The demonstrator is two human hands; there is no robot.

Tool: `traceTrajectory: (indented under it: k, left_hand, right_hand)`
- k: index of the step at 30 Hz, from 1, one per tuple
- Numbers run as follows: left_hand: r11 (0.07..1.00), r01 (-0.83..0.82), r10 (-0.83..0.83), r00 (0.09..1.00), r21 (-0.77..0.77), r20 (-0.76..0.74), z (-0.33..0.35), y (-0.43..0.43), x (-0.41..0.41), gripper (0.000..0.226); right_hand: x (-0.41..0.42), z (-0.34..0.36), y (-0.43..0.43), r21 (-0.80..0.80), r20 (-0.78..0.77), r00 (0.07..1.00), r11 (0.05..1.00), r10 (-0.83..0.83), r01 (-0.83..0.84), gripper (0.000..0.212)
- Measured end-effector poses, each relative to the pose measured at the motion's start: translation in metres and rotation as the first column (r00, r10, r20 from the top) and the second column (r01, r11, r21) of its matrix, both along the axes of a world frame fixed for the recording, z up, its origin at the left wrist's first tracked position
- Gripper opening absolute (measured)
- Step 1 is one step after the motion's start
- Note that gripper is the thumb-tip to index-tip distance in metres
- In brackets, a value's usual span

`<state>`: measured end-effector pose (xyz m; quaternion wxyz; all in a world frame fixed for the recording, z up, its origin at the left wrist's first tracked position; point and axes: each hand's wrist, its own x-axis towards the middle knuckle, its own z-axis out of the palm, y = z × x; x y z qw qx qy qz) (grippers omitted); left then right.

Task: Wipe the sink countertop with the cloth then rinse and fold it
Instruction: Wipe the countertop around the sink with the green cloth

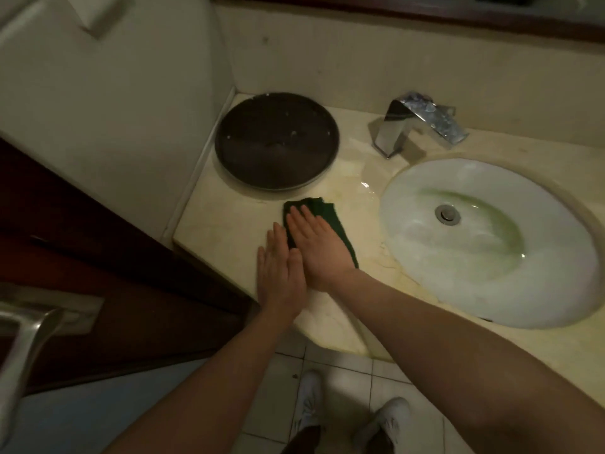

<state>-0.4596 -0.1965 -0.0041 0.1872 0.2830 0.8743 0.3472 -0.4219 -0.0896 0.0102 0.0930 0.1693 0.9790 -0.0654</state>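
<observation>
A dark green cloth (330, 217) lies flat on the beige marble countertop (229, 217), left of the sink. My right hand (316, 249) rests palm down on top of it with fingers together and straight, covering most of it. My left hand (278, 273) lies flat beside it, palm down on the countertop at the cloth's left edge, its thumb side touching my right hand. Neither hand grips anything. The white oval sink (419, 198) sits to the right, with a metal drain (448, 214) in its bowl.
A round dark tray (229, 149) stands at the back left corner against the wall. A chrome faucet (415, 126) stands behind the sink. A dark wooden door with a metal handle (26, 335) is at the left. Tiled floor and my white shoes (383, 424) are below.
</observation>
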Motion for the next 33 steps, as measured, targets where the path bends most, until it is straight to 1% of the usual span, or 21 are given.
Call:
traceTrajectory:
  k: [1,2,3,4,5,7,9,10,12,13,15,16,18,21,23,24,27,29,31,33]
  left_hand:
    - [0.998,-0.032,0.029,0.998,0.056,0.06,0.0,-0.002,-0.001,0.073]
    - [0.992,-0.071,0.058,0.991,0.106,0.121,0.0,-0.004,-0.003,0.071]
    - [0.986,-0.102,0.079,0.983,0.134,0.166,0.001,-0.005,-0.005,0.071]
    - [0.985,-0.112,0.087,0.98,0.133,0.181,0.004,-0.004,-0.007,0.069]
    - [0.989,-0.099,0.08,0.982,0.106,0.169,0.006,-0.001,-0.009,0.068]
    - [1.0,-0.03,0.029,0.995,0.004,0.1,0.012,0.003,-0.013,0.062]
    - [0.993,0.018,-0.02,1.0,-0.119,-0.016,0.013,0.006,-0.021,0.056]
    - [0.982,0.015,-0.031,0.996,-0.186,-0.084,0.012,0.005,-0.027,0.056]
    - [0.949,-0.012,-0.062,0.973,-0.314,-0.224,0.01,0.0,-0.041,0.06]
    - [0.929,-0.022,-0.085,0.958,-0.368,-0.273,0.008,-0.003,-0.047,0.062]
    - [0.892,-0.012,-0.153,0.933,-0.451,-0.326,0.002,-0.009,-0.052,0.065]
    - [0.878,0.0,-0.187,0.921,-0.479,-0.342,-0.001,-0.012,-0.053,0.066]
    - [0.867,0.007,-0.213,0.909,-0.498,-0.359,-0.005,-0.013,-0.052,0.071]
    - [0.872,-0.013,-0.201,0.902,-0.49,-0.381,-0.009,-0.013,-0.053,0.077]
    - [0.877,-0.007,-0.204,0.9,-0.481,-0.385,-0.011,-0.013,-0.053,0.077]
    - [0.878,-0.001,-0.205,0.903,-0.479,-0.377,-0.011,-0.013,-0.053,0.076]
    - [0.871,-0.004,-0.208,0.902,-0.491,-0.378,-0.008,-0.012,-0.053,0.073]
    - [0.868,0.005,-0.206,0.914,-0.497,-0.351,-0.004,-0.011,-0.053,0.071]
    - [0.864,0.019,-0.21,0.922,-0.503,-0.326,-0.002,-0.011,-0.053,0.069]
    - [0.858,0.026,-0.216,0.924,-0.512,-0.316,-0.002,-0.012,-0.053,0.067]
  right_hand:
    - [0.0,0.0,-0.002,0.018,0.017,0.998,0.998,0.066,-0.067,0.072]
    - [0.001,0.001,-0.003,0.026,0.013,0.995,0.995,0.098,-0.098,0.073]
    - [0.005,0.001,-0.006,0.028,0.004,0.992,0.992,0.124,-0.124,0.074]
    - [0.01,-0.001,-0.01,0.036,-0.007,0.988,0.987,0.156,-0.155,0.075]
    - [0.018,-0.002,-0.016,0.034,-0.016,0.98,0.98,0.196,-0.195,0.076]
    - [0.044,-0.005,-0.029,0.017,-0.048,0.96,0.961,0.277,-0.276,0.067]
    - [0.078,-0.006,-0.04,-0.044,-0.082,0.961,0.963,0.263,-0.267,0.062]
    - [0.093,-0.006,-0.042,-0.075,-0.089,0.972,0.971,0.218,-0.225,0.065]
    - [0.11,-0.005,-0.036,-0.078,-0.098,0.993,0.994,0.066,-0.074,0.067]
    - [0.109,-0.005,-0.028,-0.063,-0.102,0.994,0.998,-0.029,0.022,0.067]
    - [0.09,-0.006,-0.006,-0.046,-0.11,0.97,0.976,-0.217,0.213,0.066]
    - [0.075,-0.007,0.009,-0.037,-0.123,0.948,0.956,-0.294,0.291,0.065]
    - [0.042,-0.01,0.042,-0.023,-0.139,0.907,0.917,-0.397,0.398,0.064]
    - [-0.004,-0.013,0.072,-0.031,-0.115,0.891,0.898,-0.438,0.438,0.065]
    - [-0.018,-0.011,0.063,-0.019,-0.119,0.911,0.918,-0.395,0.396,0.066]
    - [-0.019,-0.009,0.05,-0.023,-0.121,0.931,0.939,-0.344,0.344,0.066]
    - [0.005,-0.001,-0.001,-0.045,-0.14,0.986,0.995,-0.092,0.087,0.068]
    - [0.031,-0.001,-0.028,-0.065,-0.134,0.989,0.995,0.061,-0.07,0.068]
    - [0.058,-0.005,-0.041,-0.083,-0.121,0.987,0.989,0.11,-0.12,0.068]
    - [0.081,-0.007,-0.042,-0.09,-0.11,0.989,0.99,0.097,-0.107,0.068]
